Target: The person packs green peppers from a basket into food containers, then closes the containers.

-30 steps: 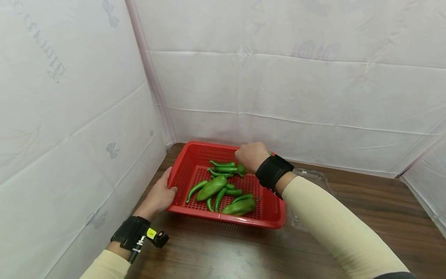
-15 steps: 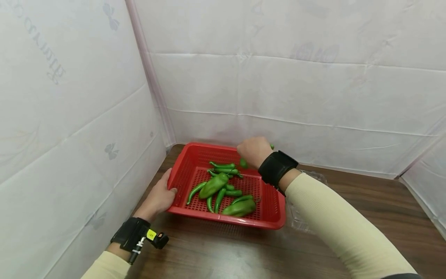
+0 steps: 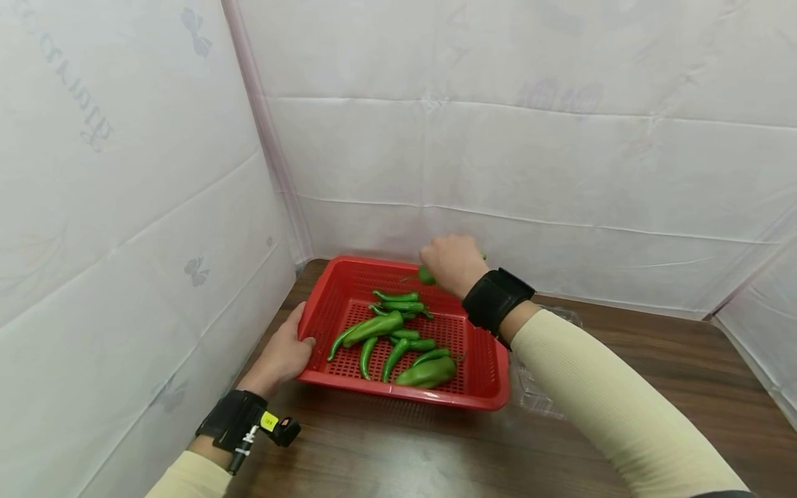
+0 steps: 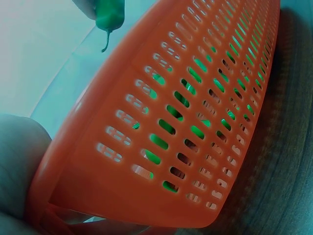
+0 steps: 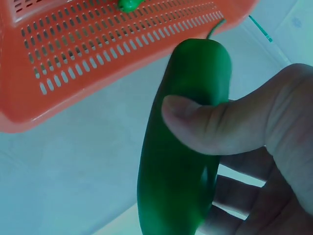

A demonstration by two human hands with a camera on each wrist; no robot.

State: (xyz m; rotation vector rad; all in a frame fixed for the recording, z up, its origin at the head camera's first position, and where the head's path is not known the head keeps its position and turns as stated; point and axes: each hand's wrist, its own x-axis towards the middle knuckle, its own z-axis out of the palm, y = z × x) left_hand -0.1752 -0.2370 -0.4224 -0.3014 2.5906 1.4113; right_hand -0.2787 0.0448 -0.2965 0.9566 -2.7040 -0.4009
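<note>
— Why is our left hand (image 3: 283,353) on the red basket (image 3: 479,377)?
— Its grip clamps the basket's left rim, steadying it at the desk's (image 3: 405,449) far left corner while we pick.
— And the right hand (image 3: 450,263)?
— Its thumb and fingers wrap one green pepper (image 5: 183,142), held over the basket's far edge. A second ago it was down among the other peppers (image 3: 398,339); now it's higher.
</note>
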